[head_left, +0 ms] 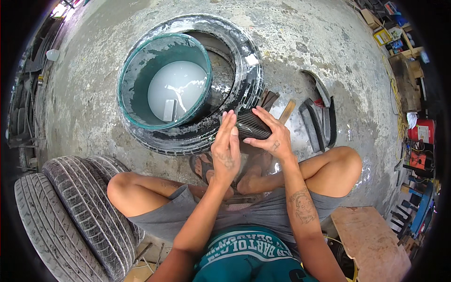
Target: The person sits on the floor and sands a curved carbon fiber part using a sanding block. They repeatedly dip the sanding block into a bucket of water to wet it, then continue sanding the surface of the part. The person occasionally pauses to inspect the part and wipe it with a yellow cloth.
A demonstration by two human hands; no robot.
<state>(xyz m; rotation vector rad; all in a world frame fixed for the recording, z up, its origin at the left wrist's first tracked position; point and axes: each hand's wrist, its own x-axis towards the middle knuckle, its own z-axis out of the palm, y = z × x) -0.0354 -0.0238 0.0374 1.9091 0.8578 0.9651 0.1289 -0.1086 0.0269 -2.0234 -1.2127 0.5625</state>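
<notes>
In front of me, over the near right edge of a black tyre (252,80), a glossy black curved piece with a woven carbon-fibre pattern (253,124) is held up. My right hand (274,141) grips its right side, fingers over the far edge and thumb on the near face. Alongside its left end stands my left hand (226,149), fingers stretched straight and together; whether its palm touches the piece is hidden. A green tub (134,101) with cloudy whitish water sits tilted on the tyre, and a pale rectangular block (170,110) shows in the water.
Brown strips (268,99) and a wooden stick (287,111) lie beyond my right hand. Further right are black curved parts (314,123) on the wet concrete floor. Worn tyres (56,225) stand at my left; a plywood board (371,237) lies at my right. Clutter lines the right wall.
</notes>
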